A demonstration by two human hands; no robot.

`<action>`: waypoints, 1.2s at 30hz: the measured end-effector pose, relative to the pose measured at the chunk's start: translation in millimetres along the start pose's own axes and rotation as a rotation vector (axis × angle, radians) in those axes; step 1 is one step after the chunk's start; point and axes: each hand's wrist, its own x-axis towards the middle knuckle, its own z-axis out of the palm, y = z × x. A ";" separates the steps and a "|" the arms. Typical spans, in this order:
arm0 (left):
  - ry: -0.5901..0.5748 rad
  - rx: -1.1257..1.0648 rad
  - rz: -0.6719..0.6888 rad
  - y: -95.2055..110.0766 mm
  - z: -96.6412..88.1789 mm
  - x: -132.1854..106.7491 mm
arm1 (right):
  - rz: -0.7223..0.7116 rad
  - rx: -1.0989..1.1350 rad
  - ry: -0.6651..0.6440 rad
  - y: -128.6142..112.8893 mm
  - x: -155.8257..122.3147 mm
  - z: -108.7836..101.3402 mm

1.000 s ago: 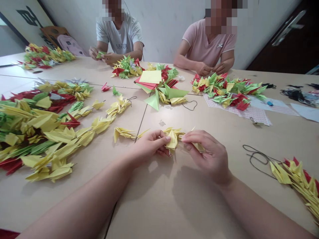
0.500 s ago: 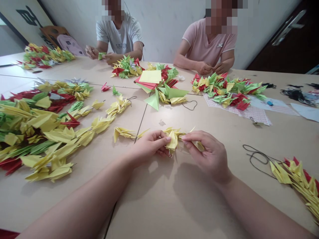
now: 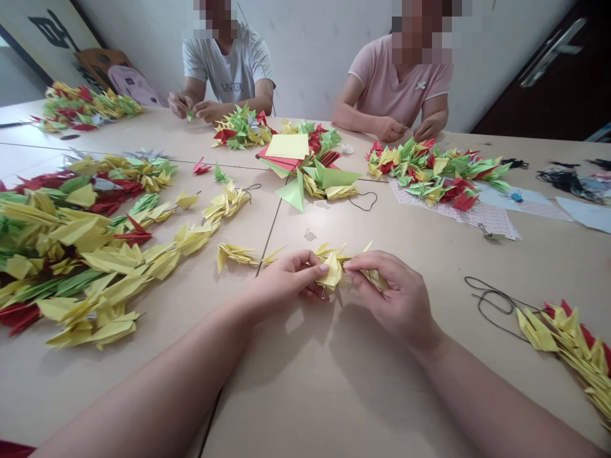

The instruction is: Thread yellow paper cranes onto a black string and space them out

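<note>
My left hand point(image 3: 296, 280) pinches a folded yellow paper crane point(image 3: 331, 272) between thumb and fingers, above the table. A thin shiny tip pokes out below the crane. My right hand point(image 3: 394, 289) is closed in a pinch at the crane's right edge; what lies between its fingertips is too small to make out. Behind both hands, more yellow paper cranes point(image 3: 237, 254) lie strung on a dark cord, partly hidden by the fingers.
Strung yellow, green and red cranes point(image 3: 109, 248) heap up at left. A crane string point(image 3: 568, 343) with a looped black cord point(image 3: 487, 294) lies at right. Paper squares point(image 3: 287, 147) sit mid-table. Across the table, two people point(image 3: 229, 70) handle small things beside more crane piles point(image 3: 439, 168).
My right fingertips have moved slightly left, closer against the crane. My left hand keeps its hold. Across the table, the hands of the person in white have shifted around a green paper piece.
</note>
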 end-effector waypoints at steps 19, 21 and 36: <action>-0.042 0.097 0.002 0.7 0.6 -2.3 | 0.112 0.049 -0.140 4.5 -1.5 2.0; -0.041 0.110 0.006 1.0 0.6 -2.5 | 0.114 0.051 -0.142 4.5 -1.4 2.1; -0.065 0.128 0.009 0.2 -1.4 -2.2 | 0.109 0.059 -0.121 4.6 -0.9 2.0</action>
